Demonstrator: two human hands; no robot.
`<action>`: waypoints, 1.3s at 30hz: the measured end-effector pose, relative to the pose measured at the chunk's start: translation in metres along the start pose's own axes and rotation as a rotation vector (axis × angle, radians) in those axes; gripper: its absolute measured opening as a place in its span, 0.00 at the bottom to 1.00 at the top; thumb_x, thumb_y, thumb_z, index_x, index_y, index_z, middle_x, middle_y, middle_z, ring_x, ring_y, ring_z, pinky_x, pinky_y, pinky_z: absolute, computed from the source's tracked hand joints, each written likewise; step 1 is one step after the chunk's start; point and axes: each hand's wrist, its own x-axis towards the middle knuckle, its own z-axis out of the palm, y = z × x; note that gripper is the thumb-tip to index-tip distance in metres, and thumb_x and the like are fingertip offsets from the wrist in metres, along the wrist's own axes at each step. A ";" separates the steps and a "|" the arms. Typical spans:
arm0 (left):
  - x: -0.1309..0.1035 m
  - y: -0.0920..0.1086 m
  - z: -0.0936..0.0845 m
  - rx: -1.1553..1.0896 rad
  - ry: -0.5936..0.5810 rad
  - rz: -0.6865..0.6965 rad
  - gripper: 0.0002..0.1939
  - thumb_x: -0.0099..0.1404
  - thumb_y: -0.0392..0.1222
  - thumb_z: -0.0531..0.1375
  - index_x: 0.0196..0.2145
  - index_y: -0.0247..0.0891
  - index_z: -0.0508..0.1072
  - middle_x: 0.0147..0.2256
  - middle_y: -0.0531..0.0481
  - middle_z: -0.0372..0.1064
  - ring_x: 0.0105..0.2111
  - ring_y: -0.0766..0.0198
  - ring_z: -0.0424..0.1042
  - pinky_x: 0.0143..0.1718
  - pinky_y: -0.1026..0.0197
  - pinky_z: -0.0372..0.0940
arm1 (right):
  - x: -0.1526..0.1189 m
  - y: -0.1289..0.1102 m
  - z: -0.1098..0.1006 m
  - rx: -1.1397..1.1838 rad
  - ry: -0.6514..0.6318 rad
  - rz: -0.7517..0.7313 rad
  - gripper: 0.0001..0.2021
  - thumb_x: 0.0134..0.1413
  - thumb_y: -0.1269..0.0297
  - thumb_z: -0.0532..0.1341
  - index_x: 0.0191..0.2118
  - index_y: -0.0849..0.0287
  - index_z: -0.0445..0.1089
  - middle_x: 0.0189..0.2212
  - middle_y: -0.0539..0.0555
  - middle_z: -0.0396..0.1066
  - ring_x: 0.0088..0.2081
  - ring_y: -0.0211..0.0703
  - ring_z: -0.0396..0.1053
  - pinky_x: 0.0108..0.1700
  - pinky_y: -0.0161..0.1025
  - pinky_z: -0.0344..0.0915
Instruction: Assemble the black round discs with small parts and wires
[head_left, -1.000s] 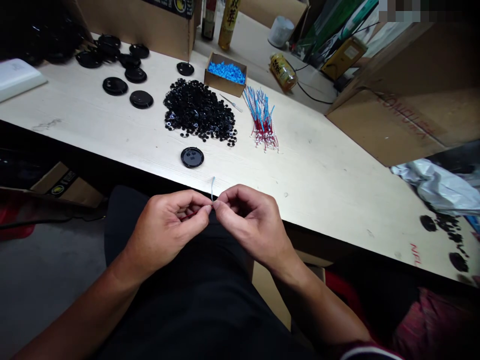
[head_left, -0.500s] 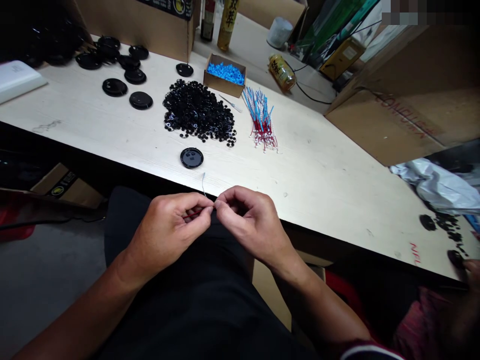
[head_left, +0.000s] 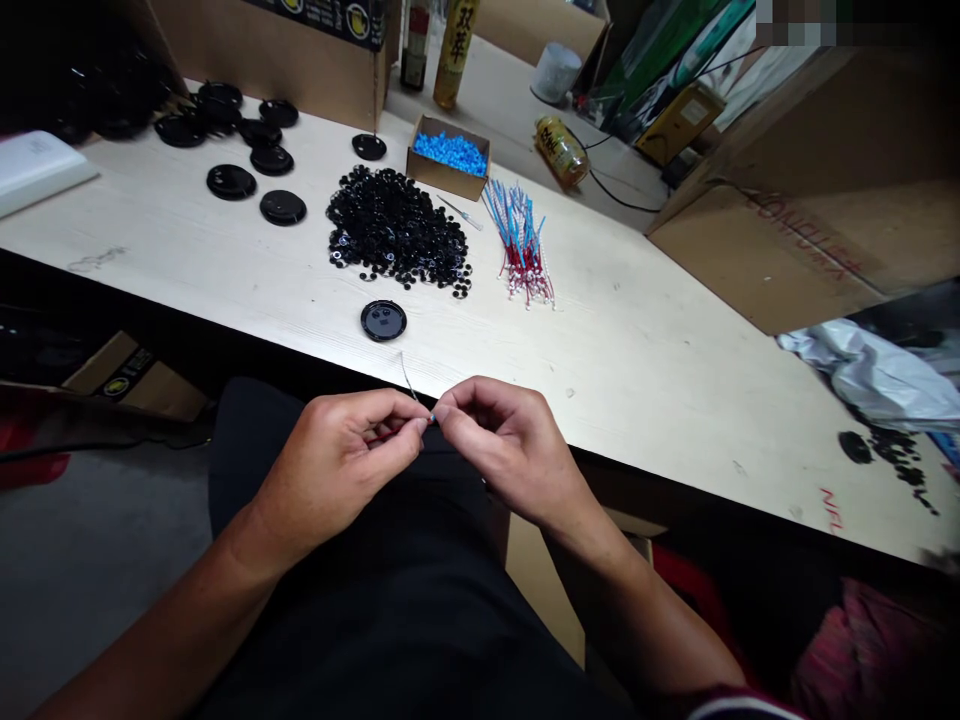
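Just off the table's front edge, my left hand (head_left: 337,455) and my right hand (head_left: 514,445) meet fingertip to fingertip. Thumb and forefinger of my left hand pinch a thin wire (head_left: 407,376), whose free end sticks up over the table edge. A tiny blue piece (head_left: 433,416) shows between the fingertips of both hands, and my right thumb and forefinger are closed on it. How it joins the wire is hidden. Beyond my hands lies a round black cover (head_left: 384,320), its rimmed side facing up.
A heap of small black rings (head_left: 397,225) lies past the cover. To its right is a bundle of red, blue and white wires (head_left: 521,240). Behind stands a cardboard tray (head_left: 450,181) of blue pieces; a pointed tool (head_left: 460,212) lies nearby. More black covers (head_left: 283,207) are at left.
My hands have shifted slightly, and the blue piece now shows between the fingertips. The wire's free end leans further left. The co-worker's hand at the right edge has mostly left view.
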 end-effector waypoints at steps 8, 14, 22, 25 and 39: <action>0.001 -0.001 -0.001 0.050 0.030 0.020 0.07 0.71 0.40 0.66 0.41 0.41 0.86 0.32 0.53 0.82 0.29 0.64 0.78 0.32 0.65 0.68 | 0.000 -0.002 0.003 0.025 0.024 -0.006 0.05 0.59 0.65 0.68 0.33 0.59 0.77 0.27 0.50 0.72 0.27 0.36 0.63 0.28 0.34 0.59; 0.000 -0.001 -0.001 0.060 0.029 0.015 0.06 0.70 0.40 0.66 0.41 0.42 0.86 0.32 0.53 0.82 0.29 0.64 0.78 0.32 0.65 0.68 | 0.000 0.001 0.003 0.023 0.010 -0.012 0.05 0.61 0.64 0.67 0.34 0.58 0.78 0.28 0.50 0.73 0.28 0.37 0.64 0.30 0.35 0.60; 0.001 -0.004 0.000 0.043 0.042 0.028 0.06 0.70 0.39 0.67 0.41 0.42 0.86 0.30 0.55 0.81 0.29 0.67 0.77 0.32 0.67 0.68 | -0.003 0.002 0.007 -0.041 0.040 -0.079 0.05 0.62 0.69 0.65 0.34 0.58 0.77 0.26 0.48 0.71 0.26 0.35 0.63 0.28 0.34 0.58; 0.001 -0.006 0.001 0.029 0.043 0.023 0.06 0.70 0.38 0.66 0.41 0.42 0.86 0.30 0.55 0.81 0.28 0.68 0.76 0.31 0.68 0.67 | -0.003 0.004 0.008 -0.050 0.035 -0.084 0.05 0.62 0.69 0.65 0.34 0.58 0.77 0.26 0.47 0.70 0.26 0.35 0.62 0.28 0.34 0.58; 0.002 -0.007 0.000 0.065 0.070 0.057 0.08 0.69 0.36 0.66 0.42 0.42 0.87 0.32 0.56 0.83 0.30 0.69 0.79 0.32 0.71 0.69 | -0.004 -0.002 0.009 -0.174 0.079 -0.180 0.04 0.60 0.72 0.65 0.34 0.58 0.78 0.27 0.47 0.75 0.27 0.35 0.68 0.28 0.33 0.63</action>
